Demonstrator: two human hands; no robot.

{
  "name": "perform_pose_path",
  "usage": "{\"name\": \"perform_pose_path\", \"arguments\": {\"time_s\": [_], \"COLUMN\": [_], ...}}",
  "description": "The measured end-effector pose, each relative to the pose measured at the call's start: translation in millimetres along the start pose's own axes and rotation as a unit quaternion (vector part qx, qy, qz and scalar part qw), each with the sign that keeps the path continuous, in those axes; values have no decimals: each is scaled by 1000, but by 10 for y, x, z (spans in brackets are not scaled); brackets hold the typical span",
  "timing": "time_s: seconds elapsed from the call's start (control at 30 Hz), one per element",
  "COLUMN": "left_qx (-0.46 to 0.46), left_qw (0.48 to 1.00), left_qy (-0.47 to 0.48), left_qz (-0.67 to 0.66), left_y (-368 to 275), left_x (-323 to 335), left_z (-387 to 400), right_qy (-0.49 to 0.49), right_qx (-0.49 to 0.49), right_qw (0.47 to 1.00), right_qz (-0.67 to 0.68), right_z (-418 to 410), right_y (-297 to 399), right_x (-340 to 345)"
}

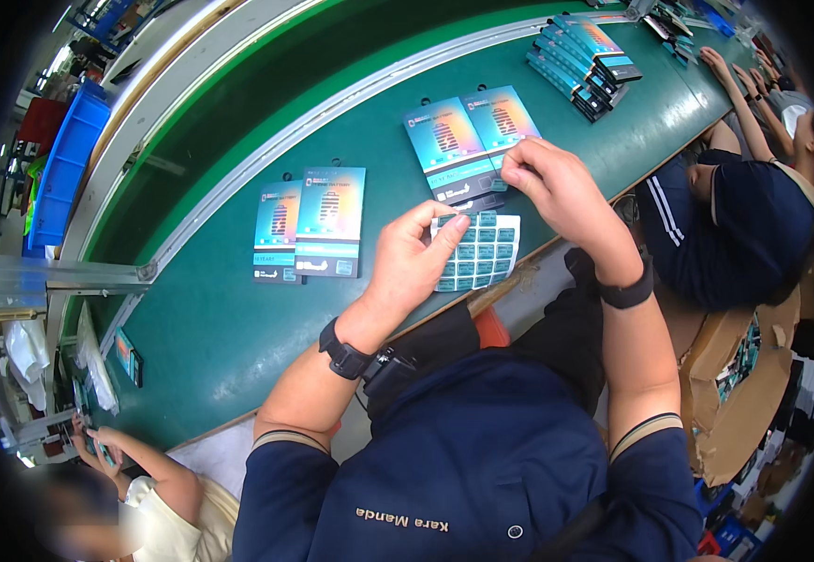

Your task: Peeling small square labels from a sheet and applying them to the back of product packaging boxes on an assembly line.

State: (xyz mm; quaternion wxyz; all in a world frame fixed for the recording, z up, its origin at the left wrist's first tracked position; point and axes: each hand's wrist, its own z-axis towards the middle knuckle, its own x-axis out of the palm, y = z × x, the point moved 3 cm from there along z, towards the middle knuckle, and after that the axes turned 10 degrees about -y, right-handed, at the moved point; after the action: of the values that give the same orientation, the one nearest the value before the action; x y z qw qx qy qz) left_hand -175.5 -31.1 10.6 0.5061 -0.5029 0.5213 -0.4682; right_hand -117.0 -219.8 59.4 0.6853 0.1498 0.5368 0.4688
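Note:
My left hand grips a sheet of small teal label stickers by its upper left corner, with the thumb on top. The sheet is held near the table's front edge, and its white backing shows at the top right. At the fingertips of my right hand is a single small label, over the lower part of a retail battery box. Beside that box lies a second battery box, its lower part hidden by my right hand. Both lie face up with hanging tabs at the top.
Two more battery boxes, a front one and one partly under it, lie to the left. A stack of boxes stands far right. Co-workers sit on both sides. A metal rail borders the green table. An open carton stands right.

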Motion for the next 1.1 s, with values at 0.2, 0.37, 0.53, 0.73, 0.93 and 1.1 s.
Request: {"name": "perform_pose_path", "arguments": {"time_s": [0.2, 0.37, 0.53, 0.73, 0.93, 1.1], "left_qx": [145, 156, 159, 141, 175, 188], "left_qw": [986, 985, 985, 987, 980, 973], "left_qy": [4, -10, 8, 29, 67, 58], "left_qz": [85, 68, 73, 78, 74, 122], "left_y": [-31, -30, -11, 7, -17, -43], "left_x": [56, 37, 66, 86, 180, 217], "left_z": [-13, -13, 7, 27, 52, 53], "right_qy": [67, 85, 107, 84, 58, 27], "right_qx": [-36, -21, -30, -32, -34, -50], "right_qw": [994, 991, 989, 990, 992, 992], "right_qz": [-83, -100, -101, -105, -107, -115], "right_z": [187, 269, 274, 247, 226, 192], "right_y": [-124, -160, -171, -176, -213, -190], "right_x": [157, 180, 202, 206, 219, 214]}}
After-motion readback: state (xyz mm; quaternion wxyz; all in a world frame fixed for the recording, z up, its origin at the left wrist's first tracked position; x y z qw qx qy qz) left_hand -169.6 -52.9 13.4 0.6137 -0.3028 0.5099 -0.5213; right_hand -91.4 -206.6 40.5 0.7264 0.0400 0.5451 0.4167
